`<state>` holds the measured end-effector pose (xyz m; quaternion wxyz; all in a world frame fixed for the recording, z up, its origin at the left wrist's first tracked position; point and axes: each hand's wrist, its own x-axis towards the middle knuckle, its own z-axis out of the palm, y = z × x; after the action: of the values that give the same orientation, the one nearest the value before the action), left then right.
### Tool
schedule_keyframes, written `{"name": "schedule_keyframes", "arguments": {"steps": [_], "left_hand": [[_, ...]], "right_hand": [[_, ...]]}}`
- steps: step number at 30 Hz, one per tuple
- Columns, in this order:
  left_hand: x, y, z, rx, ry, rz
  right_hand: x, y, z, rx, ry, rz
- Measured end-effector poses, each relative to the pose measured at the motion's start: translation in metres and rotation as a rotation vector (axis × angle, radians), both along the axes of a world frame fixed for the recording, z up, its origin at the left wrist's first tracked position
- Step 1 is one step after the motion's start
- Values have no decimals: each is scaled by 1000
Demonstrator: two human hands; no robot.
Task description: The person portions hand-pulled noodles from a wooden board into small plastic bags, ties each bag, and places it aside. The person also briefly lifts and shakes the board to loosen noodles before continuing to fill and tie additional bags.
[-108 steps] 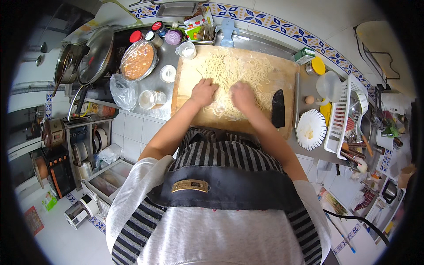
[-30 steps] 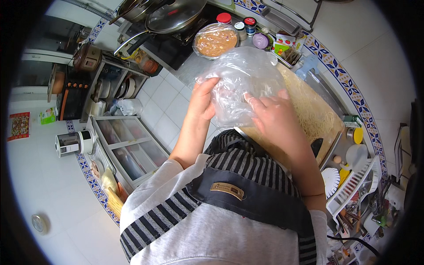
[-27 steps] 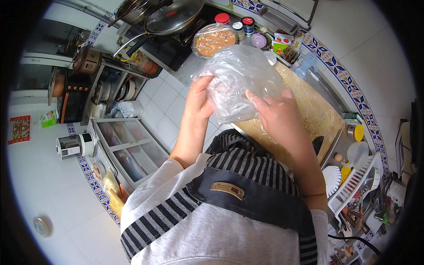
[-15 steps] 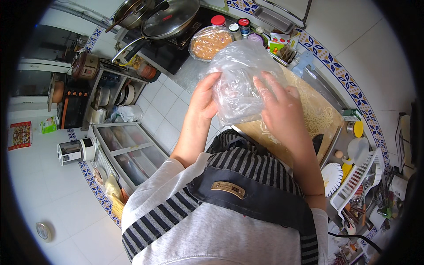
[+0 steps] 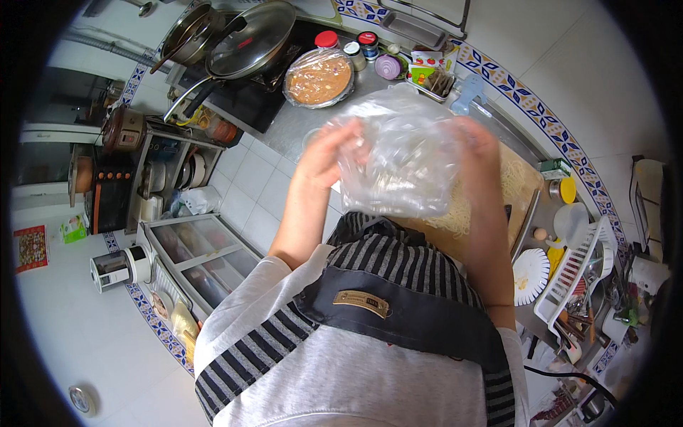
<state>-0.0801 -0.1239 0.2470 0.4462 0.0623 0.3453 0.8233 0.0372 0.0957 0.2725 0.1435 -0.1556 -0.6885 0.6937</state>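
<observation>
A clear, crinkled plastic bag (image 5: 402, 174) is held up in front of my body, blurred by motion. My left hand (image 5: 329, 151) grips its left side, fingertips against the film. At the opposite side my right hand (image 5: 478, 146) holds the bag's edge; its fingers are smeared and partly hidden. The bag looks limp, and I cannot make out anything inside it. Below and behind it, thin pale noodles (image 5: 514, 178) lie on a wooden board (image 5: 525, 203), part of which the bag and right forearm cover.
A film-covered bowl of orange-brown food (image 5: 319, 80) stands beyond the bag, near lidded jars (image 5: 367, 44) and a cut purple onion (image 5: 388, 67). A lidded pan (image 5: 250, 43) sits on the stove. To the right are a fluted white plate (image 5: 531, 276) and a white dish rack (image 5: 573, 277).
My right hand has moved from the bag's front to its right side. The bag is spread wider between both hands. The whole view has shifted slightly.
</observation>
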Motion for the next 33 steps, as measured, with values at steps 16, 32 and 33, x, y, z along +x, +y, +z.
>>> {"name": "schedule_keyframes", "arguments": {"steps": [16, 32, 33], "left_hand": [[22, 40, 21, -126, 333, -17], [37, 43, -14, 9, 30, -111], [36, 41, -16, 137, -16, -212]], "right_hand": [[28, 15, 14, 962, 375, 63], [23, 30, -21, -37, 69, 31], [26, 19, -35, -26, 44, 117]]}}
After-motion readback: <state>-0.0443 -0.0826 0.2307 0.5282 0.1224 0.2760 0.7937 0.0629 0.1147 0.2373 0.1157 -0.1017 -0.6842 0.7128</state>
